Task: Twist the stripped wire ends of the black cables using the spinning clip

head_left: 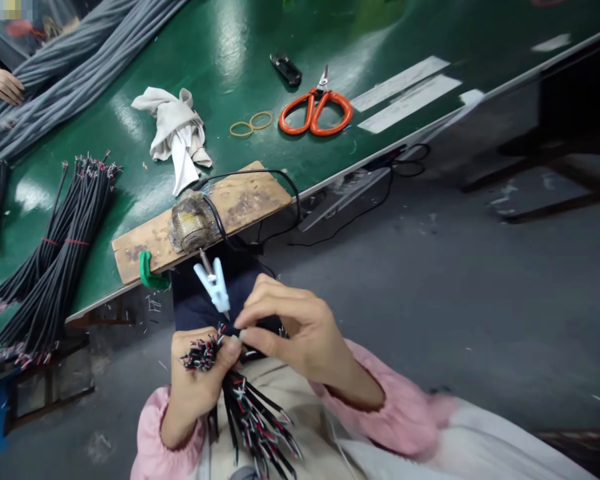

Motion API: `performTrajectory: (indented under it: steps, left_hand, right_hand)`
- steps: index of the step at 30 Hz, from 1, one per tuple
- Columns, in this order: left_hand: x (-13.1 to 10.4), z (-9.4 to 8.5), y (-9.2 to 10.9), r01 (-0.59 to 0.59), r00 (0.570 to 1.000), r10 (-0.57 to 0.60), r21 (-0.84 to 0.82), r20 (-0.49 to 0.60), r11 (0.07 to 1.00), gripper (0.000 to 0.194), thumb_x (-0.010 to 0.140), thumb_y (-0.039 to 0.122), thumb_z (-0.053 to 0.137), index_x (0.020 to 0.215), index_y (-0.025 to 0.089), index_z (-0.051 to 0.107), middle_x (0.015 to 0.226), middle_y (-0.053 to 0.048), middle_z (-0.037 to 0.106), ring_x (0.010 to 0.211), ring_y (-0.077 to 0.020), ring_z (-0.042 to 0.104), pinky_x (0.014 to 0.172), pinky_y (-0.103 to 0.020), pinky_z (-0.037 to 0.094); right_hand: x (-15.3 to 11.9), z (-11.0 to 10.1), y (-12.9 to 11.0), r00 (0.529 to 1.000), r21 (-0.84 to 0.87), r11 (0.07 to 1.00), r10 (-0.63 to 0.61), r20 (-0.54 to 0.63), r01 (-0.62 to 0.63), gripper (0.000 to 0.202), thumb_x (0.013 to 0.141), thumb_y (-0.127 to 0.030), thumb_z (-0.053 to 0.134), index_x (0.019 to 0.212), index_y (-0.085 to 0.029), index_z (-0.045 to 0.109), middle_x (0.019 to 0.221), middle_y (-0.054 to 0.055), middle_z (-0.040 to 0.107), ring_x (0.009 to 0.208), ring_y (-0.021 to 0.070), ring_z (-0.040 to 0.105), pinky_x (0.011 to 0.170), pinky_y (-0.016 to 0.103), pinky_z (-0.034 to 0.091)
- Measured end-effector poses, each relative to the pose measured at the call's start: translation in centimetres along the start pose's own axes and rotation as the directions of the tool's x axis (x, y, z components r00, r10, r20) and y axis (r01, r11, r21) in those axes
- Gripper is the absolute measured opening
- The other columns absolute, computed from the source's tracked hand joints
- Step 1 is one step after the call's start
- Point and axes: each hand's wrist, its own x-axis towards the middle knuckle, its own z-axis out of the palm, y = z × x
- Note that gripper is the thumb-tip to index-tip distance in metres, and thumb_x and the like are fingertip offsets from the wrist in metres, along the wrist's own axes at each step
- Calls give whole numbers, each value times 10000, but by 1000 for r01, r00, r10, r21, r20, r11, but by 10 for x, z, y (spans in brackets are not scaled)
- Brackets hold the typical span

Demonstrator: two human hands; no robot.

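My left hand [193, 383] is closed around a bundle of thin black cables [200, 353], whose stripped red, white and black ends poke out above the fist. More cable ends [263, 420] fan out below it, over my lap. With thumb and forefinger my right hand [297, 327] pinches one black cable beside the left thumb. Just above the fingertips is a light blue clip [215, 285] on a metal rod. That rod sticks out of a taped, brownish lump [193, 223] on a wooden board [250, 197].
A green table [220, 80] carries bound cable bundles [75, 233], a white cloth [180, 130], rubber bands [251, 124], orange-handled scissors [315, 113] and white strips [410, 103]. A green clamp [151, 272] grips the board. Another person's hand [3, 85] touches grey cables [95, 60].
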Motion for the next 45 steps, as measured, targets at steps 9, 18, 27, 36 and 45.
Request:
performTrajectory:
  steps: [9, 18, 27, 36, 45]
  left_hand:
    - [5, 2, 10, -74, 986, 77, 25, -148, 997, 172, 730, 220, 776, 591, 183, 680, 536, 33, 629, 461, -94, 516, 465, -189, 418]
    - [-1, -3, 2, 6, 999, -8, -44, -41, 999, 258, 855, 280, 712, 619, 178, 721, 525, 18, 624, 427, -96, 523, 470, -212, 435]
    - [7, -3, 6, -128, 989, 121, -94, -80, 987, 79, 702, 154, 825, 668, 220, 796, 610, 7, 724, 436, -95, 584, 437, -181, 468]
    - [13, -1, 5, -144, 963, 115, -106, -243, 984, 89, 682, 162, 835, 671, 237, 789, 618, 27, 720, 414, -83, 560, 424, -186, 451]
    - [19, 2, 8, -68, 967, 56, -42, -249, 997, 70, 685, 239, 830, 653, 206, 778, 475, 37, 620, 382, -102, 521, 420, -213, 437]
  right_hand:
    - [-3, 4, 2, 1000, -68, 997, -25, -3, 25, 159, 847, -89, 669, 711, -173, 675, 652, 9, 695, 605, 130, 587, 681, 314, 491]
    - [-7, 5, 16, 988, -9, 989, -146, -45, 146, 145, 944, -298, 667, 865, -207, 746, 735, 36, 719, 694, 168, 611, 692, 339, 482]
    - [-4, 23, 34, 798, 660, 487, 515, 312, -572, 399, 708, -511, 861, 672, -161, 673, 610, -39, 520, 555, 83, 417, 544, 235, 337]
    - [40, 37, 38, 774, 713, 379, 517, 365, -590, 530, 617, -640, 854, 628, -134, 695, 575, -17, 557, 603, 90, 521, 561, 193, 420]
    - [33, 38, 42, 762, 752, 286, 501, 411, -594, 494, 696, -609, 824, 688, -128, 711, 638, 8, 635, 531, 81, 500, 544, 224, 454]
